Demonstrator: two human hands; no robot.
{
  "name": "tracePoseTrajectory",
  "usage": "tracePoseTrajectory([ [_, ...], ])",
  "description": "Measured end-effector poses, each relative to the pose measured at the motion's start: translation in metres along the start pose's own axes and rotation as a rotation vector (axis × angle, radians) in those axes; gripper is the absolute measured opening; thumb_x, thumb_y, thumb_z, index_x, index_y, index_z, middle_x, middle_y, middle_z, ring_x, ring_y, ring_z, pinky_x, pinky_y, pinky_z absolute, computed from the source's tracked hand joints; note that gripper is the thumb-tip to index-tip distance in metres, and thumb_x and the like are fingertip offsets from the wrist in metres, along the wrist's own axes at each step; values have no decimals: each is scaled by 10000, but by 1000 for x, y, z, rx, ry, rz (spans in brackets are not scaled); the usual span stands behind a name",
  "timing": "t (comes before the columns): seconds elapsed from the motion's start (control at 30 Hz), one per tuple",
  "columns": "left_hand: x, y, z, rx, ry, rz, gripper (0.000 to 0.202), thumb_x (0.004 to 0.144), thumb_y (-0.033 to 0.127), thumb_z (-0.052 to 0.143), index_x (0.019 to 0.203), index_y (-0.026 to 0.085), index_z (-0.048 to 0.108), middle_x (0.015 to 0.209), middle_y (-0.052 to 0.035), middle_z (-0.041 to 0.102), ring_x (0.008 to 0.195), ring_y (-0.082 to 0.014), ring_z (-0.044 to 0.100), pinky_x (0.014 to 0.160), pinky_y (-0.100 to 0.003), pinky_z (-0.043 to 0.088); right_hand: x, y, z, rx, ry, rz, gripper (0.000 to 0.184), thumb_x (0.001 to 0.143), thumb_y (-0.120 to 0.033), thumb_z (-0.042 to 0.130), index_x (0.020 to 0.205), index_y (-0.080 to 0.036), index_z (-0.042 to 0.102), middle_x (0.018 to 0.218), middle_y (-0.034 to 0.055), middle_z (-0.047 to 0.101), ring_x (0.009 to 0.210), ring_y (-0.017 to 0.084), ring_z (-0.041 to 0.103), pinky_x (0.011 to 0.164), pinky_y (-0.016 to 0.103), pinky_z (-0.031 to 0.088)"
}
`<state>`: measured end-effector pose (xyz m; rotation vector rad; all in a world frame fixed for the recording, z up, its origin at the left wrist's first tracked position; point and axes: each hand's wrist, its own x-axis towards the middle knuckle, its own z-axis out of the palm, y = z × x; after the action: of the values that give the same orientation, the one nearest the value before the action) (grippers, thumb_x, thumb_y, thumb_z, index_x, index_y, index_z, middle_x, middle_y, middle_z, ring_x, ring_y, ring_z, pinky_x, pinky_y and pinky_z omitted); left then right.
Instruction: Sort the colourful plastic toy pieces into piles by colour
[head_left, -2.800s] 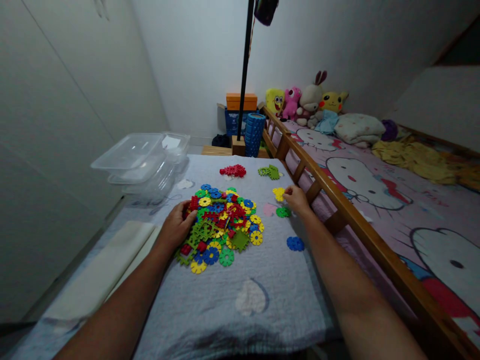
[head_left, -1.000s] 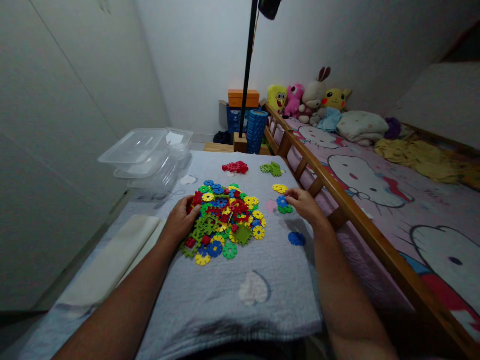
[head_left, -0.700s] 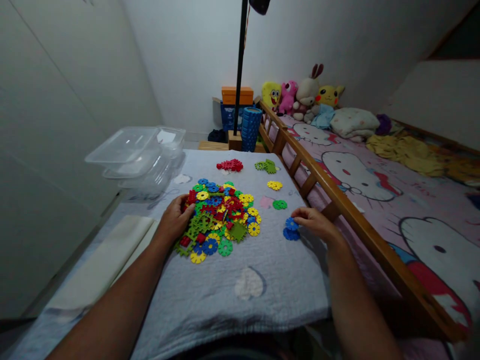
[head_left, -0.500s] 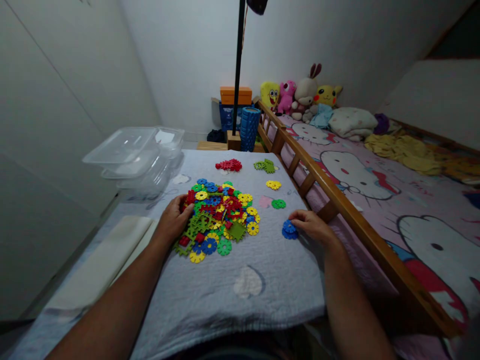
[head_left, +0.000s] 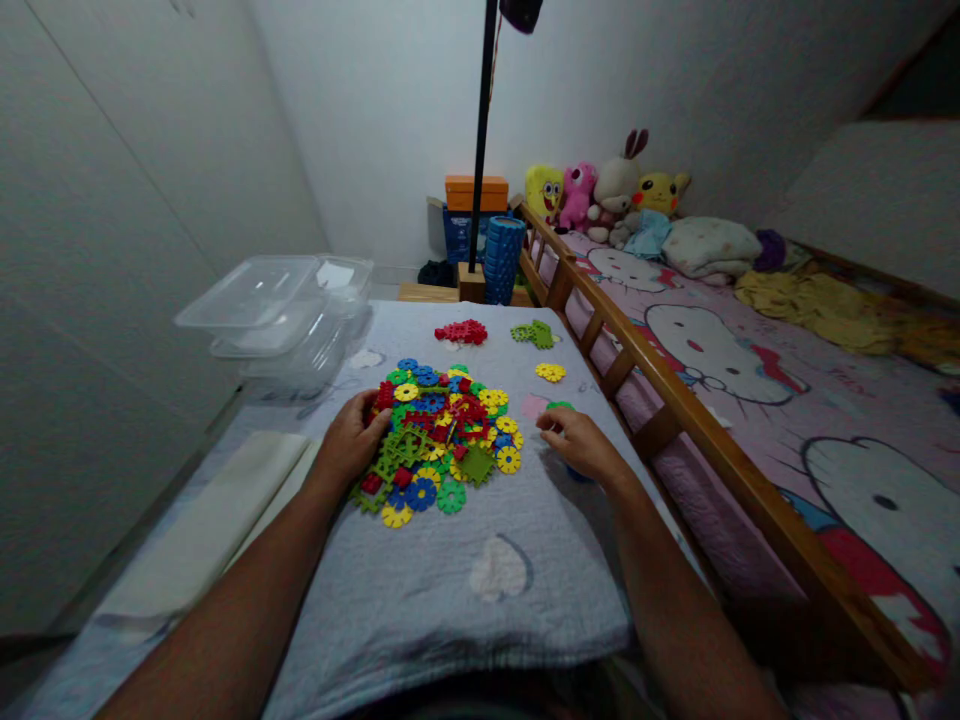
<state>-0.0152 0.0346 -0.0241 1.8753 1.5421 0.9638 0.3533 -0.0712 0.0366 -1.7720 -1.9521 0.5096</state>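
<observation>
A heap of coloured plastic snowflake discs (head_left: 442, 440) in red, blue, yellow and green lies on a grey quilted cloth (head_left: 480, 590). My left hand (head_left: 352, 440) rests on the heap's left edge, fingers bent loosely onto the pieces. My right hand (head_left: 577, 445) hovers low just right of the heap, fingers pointing left and apart, nothing seen in them. It covers the small blue pile. Separate small groups lie farther back: red pieces (head_left: 461, 332), green pieces (head_left: 534, 333), yellow discs (head_left: 550, 372) and a green disc (head_left: 559, 405) at my right fingertips.
Stacked clear plastic containers (head_left: 277, 310) stand at the back left. A wooden bed rail (head_left: 637, 370) runs along the right. A black pole (head_left: 484, 140), a blue foam roller (head_left: 502, 260) and plush toys (head_left: 600, 195) are behind. A white folded cloth (head_left: 210, 520) lies at left.
My right hand carried a blue disc from beside the green one down to the blue pile, left it there, and has now moved left toward the heap. The left hand stayed put.
</observation>
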Motion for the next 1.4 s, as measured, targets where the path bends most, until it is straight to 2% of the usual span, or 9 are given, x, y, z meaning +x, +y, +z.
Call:
tracePoseTrajectory([
  [0.13, 1, -2, 0, 3, -3, 7, 552, 879, 542, 514, 1303, 191, 559, 1250, -101, 665, 1133, -262, 615, 975, -408, 496, 19, -16, 30, -120, 19, -137, 281, 831, -72, 622, 1074, -174, 721, 1122, 102, 696, 1098, 226, 586, 999, 360, 418],
  [0.23, 1, -1, 0, 4, 0, 9, 546, 877, 537, 519, 1296, 190, 565, 1247, -100, 668, 1118, -262, 623, 966, -406, 500, 25, -17, 47, -203, 36, -130, 270, 845, -66, 614, 1051, -180, 747, 1072, 104, 696, 1062, 231, 582, 974, 354, 419],
  [0.33, 0, 1, -1, 14, 0, 1, 537, 879, 530, 515, 1294, 193, 569, 1239, -96, 672, 1097, -262, 633, 968, -413, 498, 26, -15, 53, -226, 88, -128, 202, 871, -109, 613, 974, -185, 770, 995, 98, 696, 1000, 229, 584, 933, 347, 429],
  [0.47, 0, 1, 0, 18, -2, 8, 542, 878, 536, 511, 1294, 192, 568, 1248, -98, 669, 1112, -263, 629, 975, -411, 497, 29, -4, 44, -130, 243, -93, 213, 888, -139, 572, 920, -192, 775, 951, 91, 715, 961, 218, 615, 912, 328, 448],
  [0.7, 0, 0, 1, 11, 6, 6, 573, 879, 571, 498, 1304, 191, 558, 1260, -110, 661, 1146, -274, 621, 991, -424, 493, 72, 46, 6, 78, 533, 269, 205, 776, -190, 552, 866, -178, 736, 845, 46, 742, 797, 194, 659, 763, 286, 481],
  [0.9, 0, 2, -1, 6, 6, 7, 560, 875, 563, 505, 1292, 194, 569, 1253, -106, 666, 1129, -274, 629, 994, -426, 494, 115, 73, 0, 66, 550, 443, 120, 683, -162, 562, 746, -183, 662, 737, 21, 685, 692, 166, 602, 665, 252, 447],
  [1.13, 1, -6, 2, -15, -3, 16, 549, 883, 547, 518, 1308, 203, 560, 1261, -98, 667, 1155, -271, 618, 986, -419, 499, 134, 71, 9, 45, 539, 481, 148, 664, -150, 529, 709, -188, 665, 774, 47, 707, 749, 190, 621, 727, 280, 467],
  [1.27, 1, -7, 3, -20, 0, 16, 537, 888, 548, 519, 1300, 207, 564, 1271, -96, 662, 1161, -270, 615, 989, -417, 497, 121, 62, 2, 71, 584, 448, 215, 696, -174, 498, 780, -180, 696, 842, 66, 731, 813, 209, 645, 794, 305, 481],
  [1.4, 0, -3, 1, -19, 7, 12, 541, 875, 545, 523, 1290, 202, 572, 1256, -99, 666, 1145, -274, 618, 975, -416, 504, 96, 41, 6, 187, 631, 310, 213, 727, -219, 512, 812, -178, 703, 841, 58, 734, 813, 209, 647, 793, 307, 488],
])
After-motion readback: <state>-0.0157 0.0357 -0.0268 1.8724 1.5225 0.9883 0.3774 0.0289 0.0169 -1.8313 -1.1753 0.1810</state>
